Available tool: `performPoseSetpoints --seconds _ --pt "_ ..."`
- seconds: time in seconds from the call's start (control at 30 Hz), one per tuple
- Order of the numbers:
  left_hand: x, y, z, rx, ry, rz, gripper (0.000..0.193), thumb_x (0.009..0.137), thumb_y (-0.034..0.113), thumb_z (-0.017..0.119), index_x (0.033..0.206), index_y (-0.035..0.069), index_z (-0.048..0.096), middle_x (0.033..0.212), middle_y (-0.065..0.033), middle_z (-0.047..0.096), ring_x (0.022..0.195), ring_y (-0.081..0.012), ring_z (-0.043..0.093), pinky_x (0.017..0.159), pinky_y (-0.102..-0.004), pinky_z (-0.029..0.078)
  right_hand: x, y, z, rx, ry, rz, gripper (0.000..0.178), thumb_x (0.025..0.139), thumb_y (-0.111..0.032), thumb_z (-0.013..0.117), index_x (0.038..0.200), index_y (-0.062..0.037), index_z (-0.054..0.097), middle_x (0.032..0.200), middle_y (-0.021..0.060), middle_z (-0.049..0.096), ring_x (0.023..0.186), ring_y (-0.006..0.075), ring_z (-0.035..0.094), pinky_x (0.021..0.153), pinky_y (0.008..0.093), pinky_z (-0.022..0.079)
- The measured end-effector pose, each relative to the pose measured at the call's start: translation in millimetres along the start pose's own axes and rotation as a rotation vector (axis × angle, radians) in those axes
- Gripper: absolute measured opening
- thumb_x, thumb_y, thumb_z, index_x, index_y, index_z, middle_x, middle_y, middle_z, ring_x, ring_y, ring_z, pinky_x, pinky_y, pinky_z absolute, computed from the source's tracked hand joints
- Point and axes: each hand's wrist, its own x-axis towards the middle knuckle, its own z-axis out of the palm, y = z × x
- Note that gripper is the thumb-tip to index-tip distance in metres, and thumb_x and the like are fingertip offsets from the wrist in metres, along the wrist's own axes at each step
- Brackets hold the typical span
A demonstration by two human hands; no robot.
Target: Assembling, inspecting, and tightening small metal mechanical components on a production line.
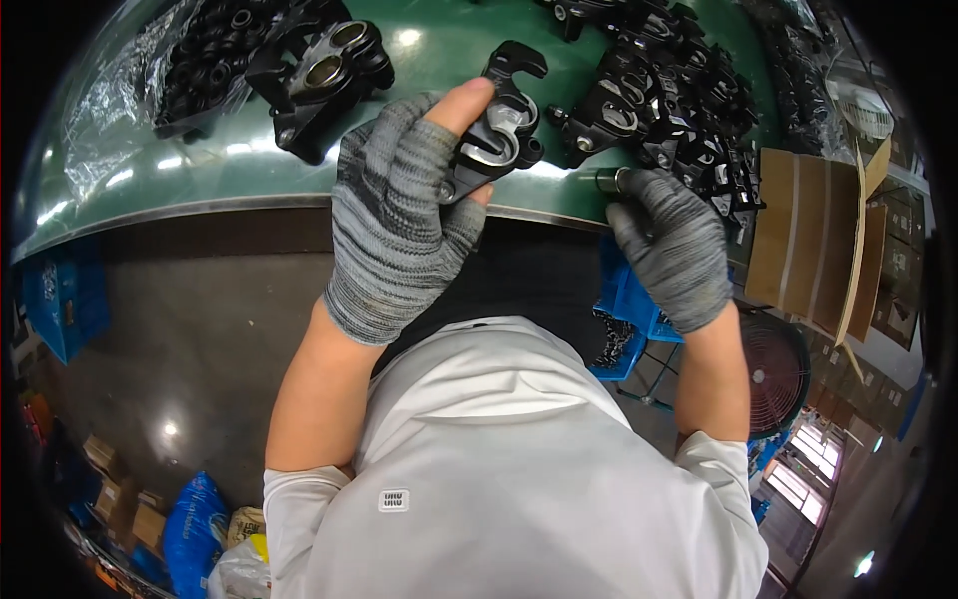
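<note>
Both my hands wear grey striped knit gloves that leave fingertips bare. My left hand (pixel 399 215) grips a black brake caliper body (pixel 507 125) with two round bores edged in bright metal, raised over the front edge of the table. Further right, my right hand (pixel 671 245) is closed around a short silver metal cylinder (pixel 611 180), like a piston; the fingers hide part of it. Left of the held caliper, more black caliper bodies (pixel 334 80) lie on the green tabletop, the front one showing two brass-coloured rings in its bores.
Many black caliper parts (pixel 649 100) crowd the right of the green table (pixel 429 30). A clear plastic bag of black rings (pixel 205 75) lies at the left. Cardboard (pixel 808 235) and a round fan (pixel 773 374) stand at the right. Blue bins (pixel 624 349) sit below the table edge.
</note>
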Motion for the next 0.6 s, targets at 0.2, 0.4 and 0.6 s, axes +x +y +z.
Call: performPoseSetpoints --seconds 0.2,0.4,0.6 --pt "-1 4 5 -0.014 0.043 -0.025 0.075 0.076 0.006 0.078 0.146 0.013 0.055 0.121 -0.0143 0.065 0.105 -0.0345 0.062 0.099 -0.0436 0.047 12 -5 -8 0.287 -0.015 0.064 0.022 0.092 -0.015 0.075 0.11 -0.0029 0.073 0.091 0.0143 0.074 0.08 0.0284 0.072 0.073 0.0378 0.058" --pt "1 6 0 -0.039 0.009 -0.061 0.077 0.073 0.005 0.08 0.145 0.012 0.055 0.123 -0.014 0.065 0.107 -0.0352 0.062 0.099 -0.0418 0.049 68 -42 -33 0.518 -0.135 0.053 0.026 0.099 -0.02 0.069 0.119 -0.003 0.072 0.083 0.0084 0.072 0.072 0.0125 0.067 0.067 0.0296 0.055" --pt "-1 1 -4 -0.093 -0.041 -0.075 0.076 0.077 0.002 0.082 0.147 0.008 0.053 0.129 -0.0116 0.06 0.116 -0.024 0.062 0.104 -0.0345 0.049 89 -46 -21 0.321 -0.291 -0.035 0.029 0.102 -0.023 0.064 0.123 -0.0033 0.071 0.073 0.0105 0.069 0.064 0.0136 0.066 0.063 0.0308 0.054"
